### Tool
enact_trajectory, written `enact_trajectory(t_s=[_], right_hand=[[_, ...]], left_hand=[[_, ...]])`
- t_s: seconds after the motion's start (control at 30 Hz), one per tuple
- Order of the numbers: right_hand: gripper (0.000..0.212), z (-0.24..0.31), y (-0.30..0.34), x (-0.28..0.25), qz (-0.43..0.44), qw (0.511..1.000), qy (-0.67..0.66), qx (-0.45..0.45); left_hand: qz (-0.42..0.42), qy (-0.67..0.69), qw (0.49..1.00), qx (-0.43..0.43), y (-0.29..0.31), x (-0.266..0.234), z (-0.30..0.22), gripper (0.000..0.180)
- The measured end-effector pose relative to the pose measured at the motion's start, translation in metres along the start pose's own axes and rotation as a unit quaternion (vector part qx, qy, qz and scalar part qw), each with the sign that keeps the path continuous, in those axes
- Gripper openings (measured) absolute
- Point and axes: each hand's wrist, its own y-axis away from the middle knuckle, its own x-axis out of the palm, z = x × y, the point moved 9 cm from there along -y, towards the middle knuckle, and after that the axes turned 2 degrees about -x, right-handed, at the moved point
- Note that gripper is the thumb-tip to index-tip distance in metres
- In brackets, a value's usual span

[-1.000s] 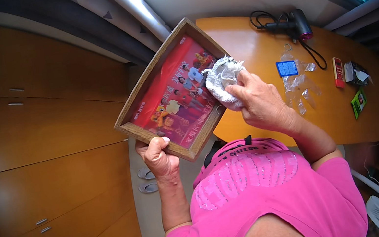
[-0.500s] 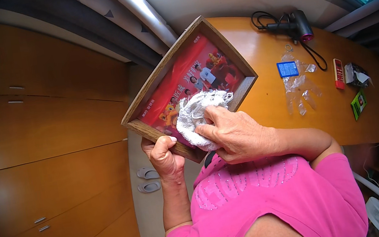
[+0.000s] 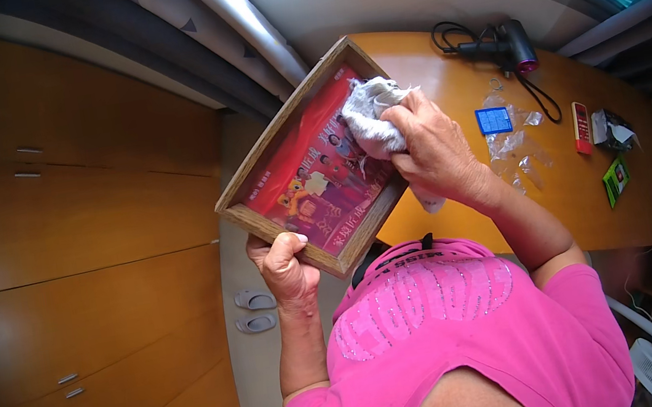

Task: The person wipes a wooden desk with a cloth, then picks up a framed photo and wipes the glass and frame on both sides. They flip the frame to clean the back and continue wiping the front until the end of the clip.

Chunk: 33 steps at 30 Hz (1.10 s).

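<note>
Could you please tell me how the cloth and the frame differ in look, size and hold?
Look: the cloth is greyish white with a frayed edge, while the frame is brown and wood-grained around a red picture.
Size: the cloth is bunched up small; the frame is clearly larger.
Hold: the right hand grips the cloth, the left hand the frame.
Shared: both are held by hand.

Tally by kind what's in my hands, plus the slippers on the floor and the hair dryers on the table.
Framed picture, in the left hand: 1
White cloth, in the right hand: 1
Slippers: 2
Hair dryer: 1
Total: 5
</note>
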Motion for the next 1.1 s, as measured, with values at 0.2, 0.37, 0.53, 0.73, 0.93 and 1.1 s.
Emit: enact_trajectory(t_s=[0.2,0.37,0.53,0.73,0.93,1.1], right_hand=[[0.035,0.017,0.003,0.009,0.026,0.999,0.015,-0.027],[0.035,0.054,0.015,0.025,0.074,0.991,-0.038,-0.107],[0.032,0.077,0.026,0.037,0.115,0.976,-0.07,-0.171],[0.037,0.084,0.026,0.04,0.129,0.967,-0.098,-0.195],[0.033,0.049,0.01,0.023,0.025,0.99,-0.052,-0.126],[0.036,0.01,-0.006,0.01,-0.017,0.998,0.037,-0.045]], left_hand=[[0.012,-0.006,1.0,-0.018,-0.002,0.003,0.006,0.041],[0.014,-0.011,0.999,-0.032,0.001,0.01,0.015,0.036],[0.031,-0.003,0.999,-0.029,-0.001,0.009,0.023,0.042],[0.065,0.003,0.998,-0.025,-0.004,0.006,0.026,0.055],[0.011,-0.002,1.0,-0.018,0.002,0.01,0.019,0.043],[0.004,-0.014,1.0,-0.007,0.003,0.001,0.015,0.036]])
